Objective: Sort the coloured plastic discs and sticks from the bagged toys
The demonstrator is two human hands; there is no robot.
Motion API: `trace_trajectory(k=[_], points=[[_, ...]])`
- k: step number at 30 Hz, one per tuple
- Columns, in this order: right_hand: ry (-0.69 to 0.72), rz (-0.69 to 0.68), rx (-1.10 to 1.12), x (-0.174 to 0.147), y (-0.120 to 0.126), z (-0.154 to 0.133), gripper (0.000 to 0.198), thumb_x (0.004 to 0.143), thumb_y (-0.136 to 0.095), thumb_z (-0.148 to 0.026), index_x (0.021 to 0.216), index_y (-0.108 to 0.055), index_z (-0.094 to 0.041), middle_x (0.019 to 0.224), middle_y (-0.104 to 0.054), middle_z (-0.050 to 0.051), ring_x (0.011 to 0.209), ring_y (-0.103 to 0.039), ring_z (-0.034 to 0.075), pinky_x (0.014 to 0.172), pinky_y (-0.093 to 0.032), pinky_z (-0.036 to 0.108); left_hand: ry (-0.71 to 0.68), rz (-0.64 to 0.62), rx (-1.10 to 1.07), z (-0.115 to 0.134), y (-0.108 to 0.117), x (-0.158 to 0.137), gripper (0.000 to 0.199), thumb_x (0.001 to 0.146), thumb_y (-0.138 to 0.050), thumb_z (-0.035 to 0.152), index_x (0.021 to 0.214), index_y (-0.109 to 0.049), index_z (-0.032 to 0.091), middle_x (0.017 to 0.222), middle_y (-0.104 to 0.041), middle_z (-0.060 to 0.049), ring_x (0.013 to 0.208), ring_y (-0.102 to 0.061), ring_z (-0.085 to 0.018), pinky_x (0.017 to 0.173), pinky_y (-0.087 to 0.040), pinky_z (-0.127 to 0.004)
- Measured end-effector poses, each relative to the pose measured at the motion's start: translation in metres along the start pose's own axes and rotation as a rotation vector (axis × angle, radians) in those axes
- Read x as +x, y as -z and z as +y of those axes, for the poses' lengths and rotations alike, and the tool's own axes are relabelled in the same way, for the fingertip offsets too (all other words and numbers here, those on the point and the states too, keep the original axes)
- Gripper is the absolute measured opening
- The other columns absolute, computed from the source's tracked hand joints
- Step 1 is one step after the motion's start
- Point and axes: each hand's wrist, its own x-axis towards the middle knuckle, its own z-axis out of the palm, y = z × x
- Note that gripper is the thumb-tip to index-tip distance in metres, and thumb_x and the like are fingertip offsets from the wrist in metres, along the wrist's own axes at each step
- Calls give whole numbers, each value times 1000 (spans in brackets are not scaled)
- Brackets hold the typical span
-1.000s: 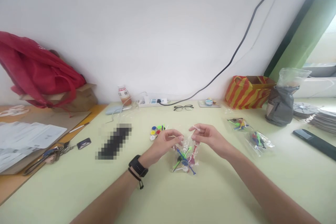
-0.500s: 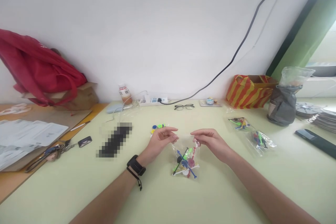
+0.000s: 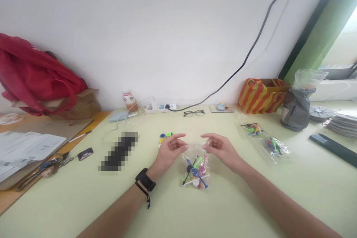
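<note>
A clear plastic bag [image 3: 195,173] holding colourful plastic arrows and round discs rests on the table in front of me. My left hand [image 3: 170,151] grips its upper left corner between the thumb and curled fingers, the index finger held out above. At the upper right corner, my right hand [image 3: 221,151] pinches the film, its index finger also raised. The bag's upper edge spans between both hands. Behind my left hand, partly hidden by it, lie several small coloured discs [image 3: 162,136]. A black watch [image 3: 145,179] and a dark cord are on my left wrist.
Two more filled bags, a nearer one [image 3: 275,148] and a farther one [image 3: 251,129], lie to the right. Glasses [image 3: 194,113] and a power strip [image 3: 161,108] are near the wall. A dark phone-like object [image 3: 333,148] lies far right; keys [image 3: 52,164] lie left.
The view has shifted slightly, moving things a little to the left. My right index finger has lifted away from the thumb. Both hands stay at the bag's upper corners.
</note>
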Motion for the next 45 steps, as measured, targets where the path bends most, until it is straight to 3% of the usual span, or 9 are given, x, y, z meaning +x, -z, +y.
trace_trajectory(k=[2, 7, 15, 23, 27, 30, 39, 45], points=[[-10, 2, -6, 0, 0, 0, 41, 80, -84, -41, 115, -74, -22, 79, -66, 0, 76, -61, 17, 76, -50, 33, -1, -21, 54, 0, 2, 2, 47, 74, -90, 35, 115, -76, 16, 87, -78, -6, 83, -72, -18, 82, -59, -29], [-54, -5, -33, 2, 3, 0, 29, 79, -84, -43, 95, -76, -20, 76, -64, 0, 73, -59, 16, 73, -50, 32, -28, -128, 183, -2, 6, 4, 25, 83, -83, 39, 90, -79, 15, 89, -78, -8, 83, -71, -18, 79, -58, -28], [-117, -31, 33, 3, 6, 5, 38, 78, -85, -42, 108, -76, -21, 78, -66, -1, 74, -60, 16, 74, -49, 31, 58, -132, 47, -3, 8, 3, 35, 76, -89, 36, 101, -78, 15, 89, -79, -7, 81, -72, -16, 78, -59, -26], [-115, -48, 40, 3, 6, 0, 27, 75, -86, -42, 90, -80, -20, 76, -69, 2, 71, -57, 16, 72, -46, 32, 74, -123, 48, 7, 10, 4, 26, 78, -87, 37, 92, -81, 15, 76, -76, -6, 66, -65, -14, 64, -52, -25], [-150, -21, 79, 3, 7, 3, 30, 76, -84, -40, 99, -83, -21, 85, -74, 5, 79, -60, 19, 77, -48, 34, 43, -141, 57, 8, 12, 3, 25, 82, -84, 35, 99, -82, 16, 80, -77, -6, 72, -67, -16, 69, -54, -26], [-163, -15, 105, 3, 8, 7, 26, 76, -83, -39, 95, -85, -22, 92, -76, 8, 84, -62, 20, 79, -48, 34, 50, -138, 57, 7, 12, 3, 26, 85, -81, 35, 104, -82, 17, 83, -77, -7, 78, -69, -17, 74, -55, -27], [-62, -35, 37, 1, 8, -1, 17, 81, -74, -36, 85, -85, -23, 84, -74, 5, 80, -59, 19, 79, -48, 35, 83, -62, -46, 1, 10, 4, 19, 83, -78, 29, 96, -85, 16, 86, -79, -9, 83, -71, -18, 80, -56, -27], [-2, -64, -63, 1, 8, -5, 20, 82, -77, -41, 89, -82, -22, 92, -74, 6, 88, -64, 22, 82, -49, 36, 30, -61, 33, 0, 9, 3, 29, 76, -89, 32, 101, -84, 17, 93, -80, -8, 85, -72, -19, 80, -58, -27]])
